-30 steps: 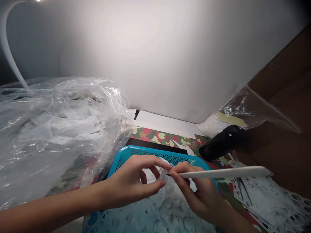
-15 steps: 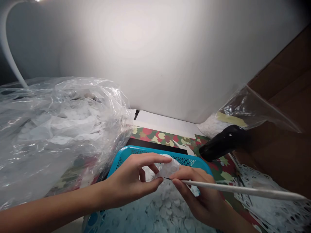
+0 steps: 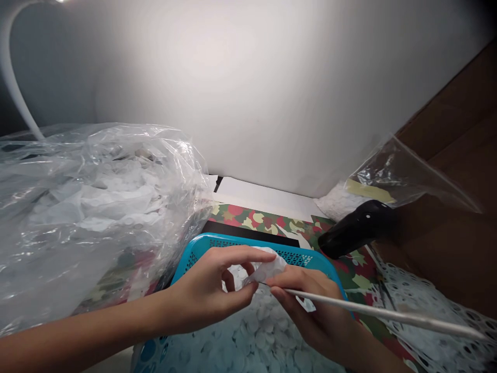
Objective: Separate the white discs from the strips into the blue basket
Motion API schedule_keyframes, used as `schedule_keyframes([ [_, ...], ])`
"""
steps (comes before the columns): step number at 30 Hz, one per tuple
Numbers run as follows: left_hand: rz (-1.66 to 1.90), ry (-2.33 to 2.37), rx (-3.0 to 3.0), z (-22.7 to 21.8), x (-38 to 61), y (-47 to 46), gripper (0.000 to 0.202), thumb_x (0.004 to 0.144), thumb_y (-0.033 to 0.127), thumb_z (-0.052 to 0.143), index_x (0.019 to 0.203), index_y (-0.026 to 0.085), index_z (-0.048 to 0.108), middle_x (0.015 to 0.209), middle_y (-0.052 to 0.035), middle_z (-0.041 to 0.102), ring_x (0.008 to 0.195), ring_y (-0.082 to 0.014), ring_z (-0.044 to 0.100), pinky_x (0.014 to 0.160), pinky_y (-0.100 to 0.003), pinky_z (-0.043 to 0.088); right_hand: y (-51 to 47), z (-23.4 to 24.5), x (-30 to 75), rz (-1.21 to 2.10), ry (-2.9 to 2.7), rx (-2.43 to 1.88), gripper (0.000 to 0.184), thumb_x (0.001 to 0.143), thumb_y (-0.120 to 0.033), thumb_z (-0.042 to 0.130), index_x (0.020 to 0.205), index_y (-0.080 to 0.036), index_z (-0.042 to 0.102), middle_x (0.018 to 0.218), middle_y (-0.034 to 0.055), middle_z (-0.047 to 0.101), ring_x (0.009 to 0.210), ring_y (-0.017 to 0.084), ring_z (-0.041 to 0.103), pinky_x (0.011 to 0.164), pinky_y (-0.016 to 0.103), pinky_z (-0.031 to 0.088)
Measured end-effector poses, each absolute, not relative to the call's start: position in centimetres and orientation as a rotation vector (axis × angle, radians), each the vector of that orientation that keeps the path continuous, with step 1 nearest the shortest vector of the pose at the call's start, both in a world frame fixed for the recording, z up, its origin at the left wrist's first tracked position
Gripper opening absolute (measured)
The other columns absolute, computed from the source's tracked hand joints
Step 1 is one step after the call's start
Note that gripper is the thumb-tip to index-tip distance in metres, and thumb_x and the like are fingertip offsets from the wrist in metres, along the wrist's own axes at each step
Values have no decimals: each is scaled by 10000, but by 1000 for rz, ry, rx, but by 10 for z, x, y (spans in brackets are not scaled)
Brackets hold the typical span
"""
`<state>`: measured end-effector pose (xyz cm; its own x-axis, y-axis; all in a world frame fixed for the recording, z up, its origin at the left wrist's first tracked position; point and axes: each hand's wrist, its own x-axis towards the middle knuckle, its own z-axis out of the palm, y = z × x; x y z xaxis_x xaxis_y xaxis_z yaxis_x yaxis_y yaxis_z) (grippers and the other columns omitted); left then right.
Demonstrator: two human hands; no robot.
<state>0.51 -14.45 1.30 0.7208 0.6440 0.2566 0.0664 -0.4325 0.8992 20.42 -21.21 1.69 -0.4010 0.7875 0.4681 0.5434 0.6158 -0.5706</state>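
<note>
My left hand (image 3: 205,290) pinches a crumpled piece of thin white material (image 3: 267,269) between thumb and fingertips, above a blue plastic basket (image 3: 252,245). My right hand (image 3: 310,311) grips a long, thin white stick (image 3: 380,311), and its dark pointed tip (image 3: 263,283) touches or nearly touches the lower edge of the white piece. A small white scrap (image 3: 306,304) shows beside my right fingers. Below both hands, the basket is heaped with small white round discs (image 3: 256,331).
A large clear plastic bag of white discs (image 3: 97,207) lies to the left. A black nozzle-like object (image 3: 357,228) and a small clear bag (image 3: 380,181) stand to the right. A punched white sheet (image 3: 435,331) lies on patterned paper (image 3: 264,220), beside brown cardboard (image 3: 446,243).
The stick's far end has swung down to the right, and its tip has moved left to the white piece. The piece now shows larger above my fingers. My left hand has barely moved.
</note>
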Motion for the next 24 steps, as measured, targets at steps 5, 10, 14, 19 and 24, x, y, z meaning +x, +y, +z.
schedule_keyframes([
  [5, 706, 565, 1919, 13, 5, -142, 435, 829, 111, 541, 1218, 304, 570, 1178, -7, 640, 839, -109, 602, 466, -106, 444, -211, 23, 199, 311, -2135, -1040, 117, 890, -114, 529, 966, -178, 590, 671, -8, 597, 612, 134, 580, 582, 240, 431],
  [10, 648, 574, 1876, 13, 5, -142, 390, 841, 152, 544, 1210, 271, 584, 1115, -20, 652, 738, -92, 588, 454, -114, 477, -209, 25, 193, 204, -2259, -1160, 241, 946, -179, 431, 811, -161, 630, 601, 4, 581, 534, 130, 530, 511, 240, 380],
  [14, 619, 576, 1855, 13, 6, -142, 398, 832, 148, 550, 1211, 265, 587, 1089, -26, 648, 730, -94, 583, 454, -119, 502, -208, 22, 192, 171, -2299, -1191, 340, 984, -235, 364, 774, -173, 623, 628, 9, 622, 545, 129, 556, 510, 239, 381],
  [19, 621, 640, 1803, 16, 7, -141, 424, 816, 130, 555, 1210, 281, 591, 1079, -29, 633, 753, -105, 591, 426, -105, 495, -215, 23, 197, 199, -2136, -1135, 156, 929, -169, 472, 861, -197, 610, 629, -13, 625, 552, 122, 578, 550, 239, 410],
  [24, 605, 684, 1757, 22, 7, -140, 422, 799, 118, 564, 1191, 269, 607, 1032, -32, 620, 749, -103, 604, 394, -79, 467, -220, 23, 201, 199, -2020, -1116, 147, 893, -103, 514, 980, -208, 568, 696, -17, 643, 582, 111, 593, 584, 223, 438],
])
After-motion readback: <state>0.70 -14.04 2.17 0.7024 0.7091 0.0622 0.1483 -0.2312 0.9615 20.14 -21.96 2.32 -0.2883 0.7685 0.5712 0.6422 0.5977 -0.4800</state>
